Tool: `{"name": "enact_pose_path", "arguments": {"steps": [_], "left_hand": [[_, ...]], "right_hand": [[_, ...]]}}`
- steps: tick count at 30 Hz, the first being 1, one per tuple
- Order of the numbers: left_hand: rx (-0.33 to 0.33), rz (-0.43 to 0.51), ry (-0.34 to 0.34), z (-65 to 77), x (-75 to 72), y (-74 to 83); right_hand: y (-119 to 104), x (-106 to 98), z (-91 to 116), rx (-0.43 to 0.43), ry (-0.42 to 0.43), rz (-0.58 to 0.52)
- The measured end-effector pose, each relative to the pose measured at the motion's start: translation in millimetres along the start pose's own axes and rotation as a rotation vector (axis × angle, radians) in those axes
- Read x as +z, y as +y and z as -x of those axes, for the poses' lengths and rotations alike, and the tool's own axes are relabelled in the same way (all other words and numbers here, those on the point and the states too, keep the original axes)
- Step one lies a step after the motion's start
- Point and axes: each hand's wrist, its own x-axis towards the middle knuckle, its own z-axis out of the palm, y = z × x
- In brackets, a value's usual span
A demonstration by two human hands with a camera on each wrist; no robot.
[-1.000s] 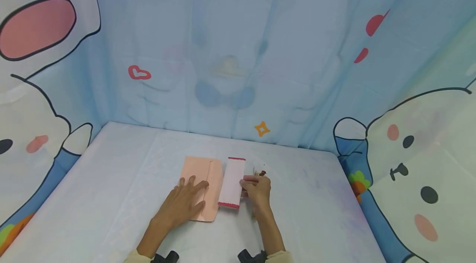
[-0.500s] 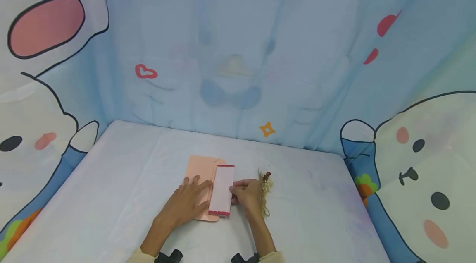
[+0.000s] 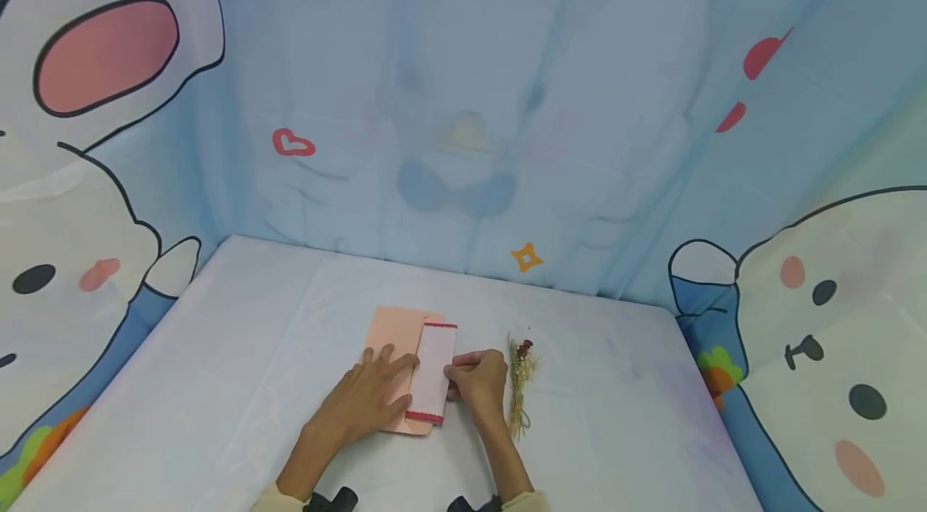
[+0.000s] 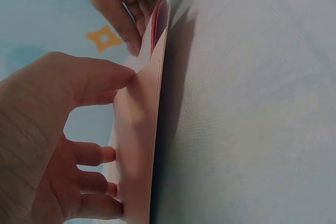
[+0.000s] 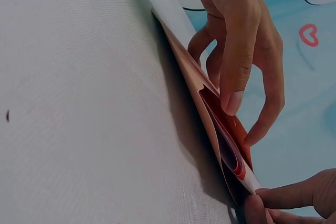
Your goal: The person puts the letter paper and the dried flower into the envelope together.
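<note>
A peach envelope (image 3: pixel 394 325) lies on the white table, my left hand (image 3: pixel 362 398) resting on it with fingers spread. Over its right side sits a white folded card (image 3: pixel 434 363) with red edges. My right hand (image 3: pixel 479 381) pinches the card's right edge between thumb and fingers. In the right wrist view, the folded card (image 5: pixel 237 166) curves in layers at the envelope's raised, open side, below the left thumb (image 5: pixel 233 95). The left wrist view shows the left fingertips touching the envelope's face (image 4: pixel 137 129); the rest of the card is hidden there.
A small bunch of dried flowers (image 3: pixel 520 387) with a dark red bloom lies just right of the right hand. The white tablecloth (image 3: pixel 608 399) runs back to a blue cartoon-print curtain (image 3: pixel 463 77) behind and at both sides.
My right hand has drawn the folded card left and slightly nearer, from beside the envelope onto its right part. The dried flowers have come into full view. The left hand stays on the envelope.
</note>
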Motion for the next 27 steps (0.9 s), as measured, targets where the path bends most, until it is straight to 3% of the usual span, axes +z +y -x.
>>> {"name": "enact_pose_path", "arguments": {"steps": [13, 22, 27], "left_hand": [[0.036, 0.019, 0.021, 0.7, -0.4, -2.4], [0.03, 0.035, 0.012, 1.6, -2.5, -4.9], [0.04, 0.031, 0.006, 2.7, -2.8, -6.8]], "right_hand": [[-4.6, 14.3, -0.1, -0.096, 0.049, 0.114], [-7.7, 24.5, 1.3, -0.124, 0.004, 0.04], [-10.1, 29.5, 1.2, -0.133, -0.019, 0.06]]}}
